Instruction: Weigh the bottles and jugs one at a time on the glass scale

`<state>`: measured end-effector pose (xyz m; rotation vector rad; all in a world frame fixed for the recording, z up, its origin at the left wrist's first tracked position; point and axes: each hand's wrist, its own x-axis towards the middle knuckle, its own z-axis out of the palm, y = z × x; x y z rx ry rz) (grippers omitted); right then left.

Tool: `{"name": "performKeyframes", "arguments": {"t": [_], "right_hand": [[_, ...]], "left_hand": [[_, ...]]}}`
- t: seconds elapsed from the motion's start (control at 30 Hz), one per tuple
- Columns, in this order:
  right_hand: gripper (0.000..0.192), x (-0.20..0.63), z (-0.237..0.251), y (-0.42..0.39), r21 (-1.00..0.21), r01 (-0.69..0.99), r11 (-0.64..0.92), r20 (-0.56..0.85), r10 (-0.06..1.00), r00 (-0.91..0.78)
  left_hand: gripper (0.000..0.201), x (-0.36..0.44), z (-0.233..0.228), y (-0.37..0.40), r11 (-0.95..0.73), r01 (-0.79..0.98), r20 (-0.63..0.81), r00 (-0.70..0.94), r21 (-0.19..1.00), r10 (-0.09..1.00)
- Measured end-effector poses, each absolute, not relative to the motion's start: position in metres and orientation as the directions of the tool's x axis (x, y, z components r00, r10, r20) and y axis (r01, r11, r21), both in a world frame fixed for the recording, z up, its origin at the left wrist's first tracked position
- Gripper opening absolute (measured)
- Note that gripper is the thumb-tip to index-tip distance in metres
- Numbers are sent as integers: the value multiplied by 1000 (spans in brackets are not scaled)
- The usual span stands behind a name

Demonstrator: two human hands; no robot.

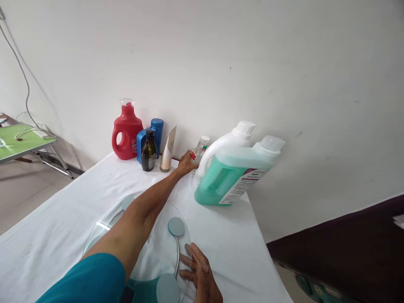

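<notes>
My left hand (186,163) reaches far across the table to the wall, with its fingers closed around the lower part of a small clear bottle (202,146) with a white cap and a red label. My right hand (202,277) lies flat near the table's front edge. Its spread fingers rest on the right rim of a round glass bathroom scale (148,248) with grey round pads. My left forearm passes over the scale.
Along the wall stand a red detergent jug (127,134), a blue bottle (157,131), a dark brown bottle (149,152) and a beige tube (168,151). Right of the small bottle are a white jug (225,145) and a green-liquid jug (235,176). A green folding table (19,141) stands far left.
</notes>
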<state>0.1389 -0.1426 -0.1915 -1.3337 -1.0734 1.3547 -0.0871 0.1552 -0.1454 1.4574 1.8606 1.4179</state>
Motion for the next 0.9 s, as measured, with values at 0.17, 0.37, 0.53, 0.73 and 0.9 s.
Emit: {"name": "performKeyframes", "arguments": {"t": [0.17,0.37,0.53,0.73,0.9], "right_hand": [[80,139,-190,-142,-985,-44,-168,-169,986,4],[82,139,-188,-143,-991,-28,-132,-131,991,-24],[82,139,-186,-143,-994,-10,-107,-107,993,-45],[82,139,-184,-144,-994,-10,-105,-104,992,-67],[77,141,-186,-143,-993,-21,-114,-112,992,-64]], "left_hand": [[43,-82,-153,158,-53,539,305,-392,841,868],[40,-81,-138,107,-123,595,413,-381,794,827],[53,-104,-110,54,-200,762,754,-498,616,428],[68,-133,-94,65,-61,530,446,-640,846,626],[27,-141,-102,80,22,378,270,-699,926,662]]}}
